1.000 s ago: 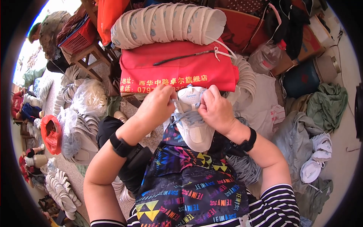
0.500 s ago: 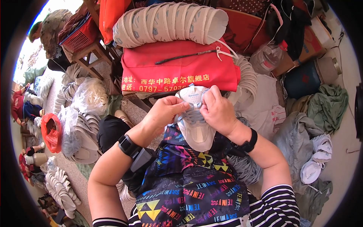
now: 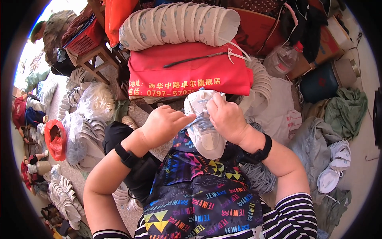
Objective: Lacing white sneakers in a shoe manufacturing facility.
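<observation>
A white and pale grey shoe upper [image 3: 207, 144] stands in front of my lap, toe toward me and tongue pointing away. Light blue shoelace [image 3: 203, 122] crosses its middle. My left hand [image 3: 167, 124] is closed at the left side of the upper, its thumb and fingertips against the lacing. On the other side my right hand [image 3: 227, 118] is closed in a pinch over the right eyelet edge, close to the tongue. The lace ends inside both hands are largely hidden by the fingers.
Ahead, a red cloth [image 3: 179, 69] covers a low stand bearing a row of nested shoe uppers [image 3: 179, 26] and a dark thin stick [image 3: 195, 59]. Bundled uppers [image 3: 63, 199] and plastic bags [image 3: 95, 101] lie left. Grey-green cloths [image 3: 346, 111] and a large clear bottle [image 3: 282, 59] are right.
My left hand has moved left and slightly down from the tongue, curling more. My right hand has shifted slightly left and down over the upper. More blue lace shows bunched across the middle.
</observation>
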### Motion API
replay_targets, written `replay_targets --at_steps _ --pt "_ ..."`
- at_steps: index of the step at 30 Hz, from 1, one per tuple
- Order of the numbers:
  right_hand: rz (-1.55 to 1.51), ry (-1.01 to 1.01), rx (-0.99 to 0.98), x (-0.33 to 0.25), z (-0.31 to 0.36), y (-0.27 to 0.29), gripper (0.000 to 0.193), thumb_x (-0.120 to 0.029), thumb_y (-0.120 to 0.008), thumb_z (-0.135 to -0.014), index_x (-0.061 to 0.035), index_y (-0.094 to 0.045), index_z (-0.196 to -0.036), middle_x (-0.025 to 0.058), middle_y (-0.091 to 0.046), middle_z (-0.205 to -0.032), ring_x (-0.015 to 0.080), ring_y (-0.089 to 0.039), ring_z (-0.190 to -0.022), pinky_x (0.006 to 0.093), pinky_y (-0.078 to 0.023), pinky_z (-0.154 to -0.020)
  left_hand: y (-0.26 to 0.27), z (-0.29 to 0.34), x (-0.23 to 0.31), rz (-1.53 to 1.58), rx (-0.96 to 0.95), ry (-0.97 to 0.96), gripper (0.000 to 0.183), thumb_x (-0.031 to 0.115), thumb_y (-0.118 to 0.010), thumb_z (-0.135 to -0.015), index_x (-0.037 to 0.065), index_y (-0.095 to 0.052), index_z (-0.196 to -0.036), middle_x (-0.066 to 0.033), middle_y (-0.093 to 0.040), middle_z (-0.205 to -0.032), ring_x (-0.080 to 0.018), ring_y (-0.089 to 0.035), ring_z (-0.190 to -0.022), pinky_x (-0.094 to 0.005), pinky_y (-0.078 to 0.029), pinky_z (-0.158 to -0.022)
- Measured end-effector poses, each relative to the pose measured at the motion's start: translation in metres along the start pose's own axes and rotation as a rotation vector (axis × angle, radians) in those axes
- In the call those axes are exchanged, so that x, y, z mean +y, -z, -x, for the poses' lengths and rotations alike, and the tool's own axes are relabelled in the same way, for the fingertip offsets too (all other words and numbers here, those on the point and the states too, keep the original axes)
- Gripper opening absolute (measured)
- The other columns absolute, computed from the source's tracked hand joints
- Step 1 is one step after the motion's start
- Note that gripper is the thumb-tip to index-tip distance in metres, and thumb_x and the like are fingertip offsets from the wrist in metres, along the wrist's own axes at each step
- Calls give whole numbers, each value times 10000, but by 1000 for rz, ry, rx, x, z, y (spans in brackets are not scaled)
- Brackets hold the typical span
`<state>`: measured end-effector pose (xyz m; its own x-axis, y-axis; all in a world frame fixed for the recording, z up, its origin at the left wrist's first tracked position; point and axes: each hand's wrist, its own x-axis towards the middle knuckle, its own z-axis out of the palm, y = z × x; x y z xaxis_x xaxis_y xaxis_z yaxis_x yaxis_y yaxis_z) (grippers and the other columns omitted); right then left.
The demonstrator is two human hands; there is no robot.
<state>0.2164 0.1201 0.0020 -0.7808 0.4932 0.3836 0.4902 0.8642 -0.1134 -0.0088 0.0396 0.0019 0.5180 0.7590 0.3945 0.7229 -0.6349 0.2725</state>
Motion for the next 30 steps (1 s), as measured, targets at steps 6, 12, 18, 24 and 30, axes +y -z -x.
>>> replay_targets --at_steps 6,12,18,24,30 --pt "-76 265 -69 13 -4 4 120 -67 -586 -741 -27 -530 -839 125 -522 -862 239 -637 -675 346 -529 -574 9 1 -5 -493 -255 -262 526 163 -575 -758 89 -572 -1279 46 -499 -737 -116 -531 -643 -280 -399 -598" --pt "-205 213 -265 26 -1 23 135 -67 -617 -737 -35 -538 -842 109 -521 -867 271 -625 -702 373 -529 -608 15 11 -16 -577 -245 -247 504 182 -574 -780 115 -573 -1280 35 -470 -796 -119 -508 -754 -279 -381 -651" --pt "-367 66 -92 26 -14 23 185 -82 -655 -741 -39 -565 -897 105 -511 -929 284 -603 -815 393 -512 -674 -13 38 5 -476 -222 134 290 159 -632 -752 119 -636 -1039 -27 -515 -916 -197 -528 -877 -330 -429 -713" --pt "-234 176 -139 23 -14 15 192 -75 -656 -751 -55 -574 -924 102 -513 -939 259 -586 -883 371 -494 -725 -47 35 34 268 59 605 149 101 -706 -797 46 -631 -914 -89 -547 -854 -248 -583 -684 -347 -509 -661" --pt "-612 -219 43 47 -14 49 76 -4 -638 -800 -39 -572 -788 39 -521 -766 167 -553 -712 273 -439 -615 -69 33 24 669 140 969 204 53 -758 -745 34 -622 -896 -33 -507 -830 -93 -490 -644 -252 -440 -588"
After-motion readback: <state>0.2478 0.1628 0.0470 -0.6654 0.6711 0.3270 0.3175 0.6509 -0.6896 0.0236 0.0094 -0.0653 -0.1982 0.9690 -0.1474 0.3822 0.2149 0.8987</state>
